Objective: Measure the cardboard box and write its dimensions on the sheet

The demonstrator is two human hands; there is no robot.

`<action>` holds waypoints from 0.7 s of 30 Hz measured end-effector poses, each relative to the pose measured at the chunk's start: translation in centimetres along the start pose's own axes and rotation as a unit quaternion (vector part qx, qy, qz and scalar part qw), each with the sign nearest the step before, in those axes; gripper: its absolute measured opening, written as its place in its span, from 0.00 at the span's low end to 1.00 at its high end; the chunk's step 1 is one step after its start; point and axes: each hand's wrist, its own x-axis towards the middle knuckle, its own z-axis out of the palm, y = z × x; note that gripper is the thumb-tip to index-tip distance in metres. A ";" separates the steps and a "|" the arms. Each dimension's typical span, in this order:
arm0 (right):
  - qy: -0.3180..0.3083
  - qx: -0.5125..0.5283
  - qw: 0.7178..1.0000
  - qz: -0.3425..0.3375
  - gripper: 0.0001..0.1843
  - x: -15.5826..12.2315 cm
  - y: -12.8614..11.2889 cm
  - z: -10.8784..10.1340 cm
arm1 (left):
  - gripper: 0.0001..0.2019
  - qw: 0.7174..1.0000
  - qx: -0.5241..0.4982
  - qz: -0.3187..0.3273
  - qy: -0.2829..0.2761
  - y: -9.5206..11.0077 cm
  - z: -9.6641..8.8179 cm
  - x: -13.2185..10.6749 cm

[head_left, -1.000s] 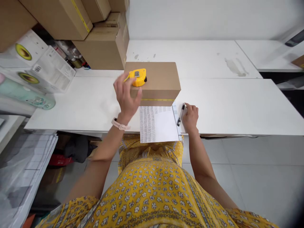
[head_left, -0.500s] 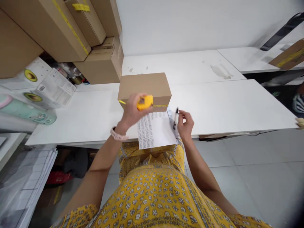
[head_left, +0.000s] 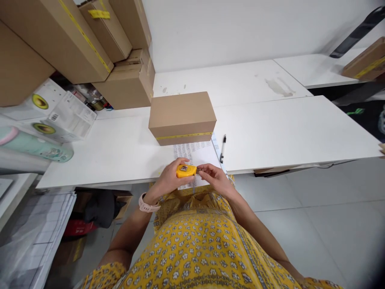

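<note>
Two-handed hold, left hand (head_left: 171, 178) round tape measure (head_left: 187, 171), right hand (head_left: 218, 179) pinching tip (head_left: 199, 170).

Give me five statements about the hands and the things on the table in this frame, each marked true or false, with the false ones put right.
1. The left hand holds the yellow tape measure. True.
2. The right hand grips the pen. False: its fingers are at the tape measure's end; the pen lies apart from both hands.
3. The nearest cardboard box stands on the white table. True.
4. The pink wristband is on the right wrist. False: the pink wristband is on the left.
5. A printed sheet lies on the box's near side. True.
</note>
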 end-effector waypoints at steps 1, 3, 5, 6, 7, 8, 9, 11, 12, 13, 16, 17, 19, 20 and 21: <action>0.018 -0.006 1.000 -0.013 0.18 0.6 -0.5 -0.4 | 0.26 1.000 -0.016 -0.003 0.011 0.0 -1.0 0.1; 0.070 -0.019 0.996 -0.043 0.17 2.2 -2.0 -1.7 | 0.26 0.998 -0.043 -0.001 0.052 0.1 -3.8 0.8; 0.136 -0.025 0.987 -0.083 0.16 4.5 -4.0 -3.6 | 0.26 0.991 -0.052 0.005 0.124 0.0 -7.4 2.2; 0.172 -0.019 0.979 -0.106 0.15 5.9 -5.1 -4.7 | 0.25 0.986 -0.051 0.003 0.158 -0.2 -9.4 3.1; 0.200 -0.008 0.971 -0.129 0.14 7.4 -6.1 -5.7 | 0.24 0.979 -0.046 0.001 0.198 -0.4 -11.5 4.1; 0.225 -0.002 0.963 -0.147 0.12 9.0 -7.1 -6.6 | 0.23 0.971 -0.038 -0.007 0.238 -0.6 -13.6 5.1; 0.240 -0.002 0.959 -0.153 0.11 10.6 -8.0 -7.4 | 0.21 0.963 -0.041 -0.021 0.266 -1.0 -15.5 6.2; 0.268 -0.005 0.953 -0.142 0.08 13.7 -9.2 -8.4 | 0.19 0.952 -0.059 -0.040 0.297 -1.7 -18.7 8.3; 0.282 -0.006 0.951 -0.128 0.07 15.0 -9.5 -8.6 | 0.18 0.951 -0.064 -0.048 0.300 -2.0 -19.9 9.2; 0.291 -0.010 0.950 -0.114 0.07 16.2 -9.7 -8.6 | 0.17 0.950 -0.067 -0.057 0.299 -2.4 -20.8 10.0; 0.301 -0.044 0.949 -0.087 0.07 18.7 -9.5 -8.0 | 0.17 0.952 -0.070 -0.077 0.287 -3.0 -21.9 11.7; 0.301 -0.061 0.948 -0.082 0.07 19.1 -9.3 -7.7 | 0.17 0.953 -0.071 -0.080 0.285 -3.1 -21.9 12.1; 0.284 -0.094 0.952 -0.070 0.06 19.7 -9.0 -7.3 | 0.17 0.953 -0.071 -0.080 0.283 -3.1 -21.6 12.8; 0.270 -0.108 0.955 -0.063 0.08 19.8 -9.0 -7.1 | 0.17 0.953 -0.071 -0.079 0.283 -3.1 -21.4 13.0; 0.254 -0.119 0.958 -0.055 0.10 19.9 -9.0 -6.9 | 0.17 0.954 -0.071 -0.078 0.282 -3.0 -21.2 13.2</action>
